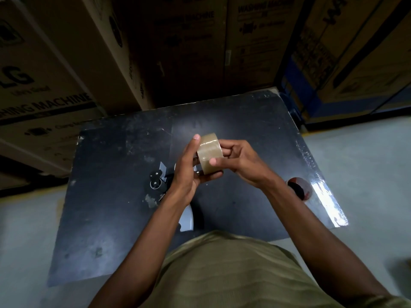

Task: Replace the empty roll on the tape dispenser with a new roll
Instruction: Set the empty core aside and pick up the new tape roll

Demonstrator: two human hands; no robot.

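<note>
Seen from above, a person in an olive ribbed shirt (233, 270) stands at a dark, scuffed black tabletop (115, 196) and holds a full roll of glossy brown packing tape (209, 152) up in front of the chest, above the middle of the table. Both bare hands grasp it. The left hand (189, 172) cups the roll from the left and beneath, thumb raised along its upper left edge, fingers curled under its lower edge. The right hand (240, 161) grips it from the right, thumb pressed on the tape's outer band and fingers wrapped round the far side.

Below the left hand, lying on the tabletop, is a black and metal hand-held tape dispenser (159, 180) (only partly visible; the left wrist and forearm cover much of it), with a pale grey part of it (188, 218) showing nearer the body. To the right, near the table's shiny right edge, a reddish-brown round object with a dark centre (299, 187) rests flat, partly hidden by the right forearm; whether it is the empty core cannot be told.

Large brown cardboard boxes printed "WASHING MACHINE" (55, 85) stand behind the table
</note>
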